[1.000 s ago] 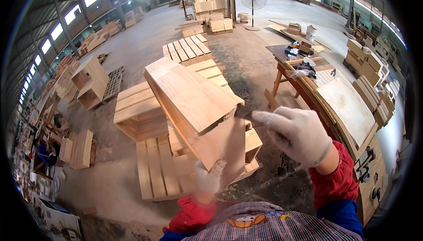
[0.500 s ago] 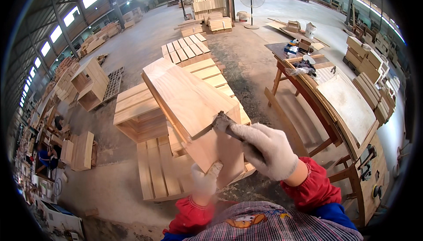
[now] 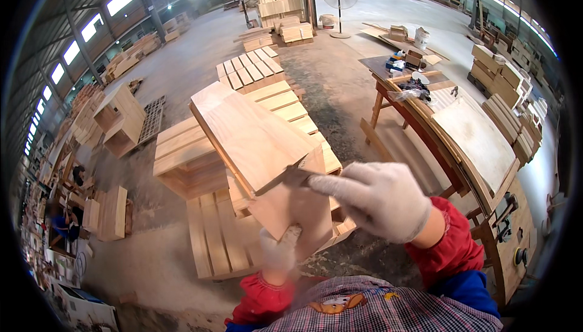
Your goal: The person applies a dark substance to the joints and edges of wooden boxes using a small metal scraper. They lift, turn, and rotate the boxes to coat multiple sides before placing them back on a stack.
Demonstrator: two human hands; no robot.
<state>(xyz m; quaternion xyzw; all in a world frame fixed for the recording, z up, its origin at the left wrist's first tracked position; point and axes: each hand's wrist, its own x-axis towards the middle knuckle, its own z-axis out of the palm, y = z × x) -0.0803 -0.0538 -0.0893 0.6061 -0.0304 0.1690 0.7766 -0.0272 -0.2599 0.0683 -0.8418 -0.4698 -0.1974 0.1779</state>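
A pale wooden box-like piece (image 3: pixel 255 128) lies aslant on stacked slatted wood, its broad top panel facing up. Its near end has a smooth tan wooden panel (image 3: pixel 288 207). My white-gloved left hand (image 3: pixel 280 250) grips this panel's lower edge, thumb on its face; the other fingers are hidden. In my right hand (image 3: pixel 376 201), also gloved, is a putty knife (image 3: pixel 294 177) with a dark blade. The blade lies at the seam between the top and the near panel, close to the right corner. My right fingers wrap its handle, which is mostly hidden.
Slatted wooden pieces (image 3: pixel 212 235) lie beneath and beyond the box. At the right stands a workbench (image 3: pixel 419 113) with a pale board (image 3: pixel 473 135) and small supplies. A wooden cabinet frame (image 3: pixel 121 116) stands left, and a fan (image 3: pixel 340 4) far back. A seated person (image 3: pixel 61 223) is far left.
My right hand has shifted slightly right and turned, laying the putty knife's blade flatter along the seam. The left hand keeps its grip, and the whole view has shifted a little.
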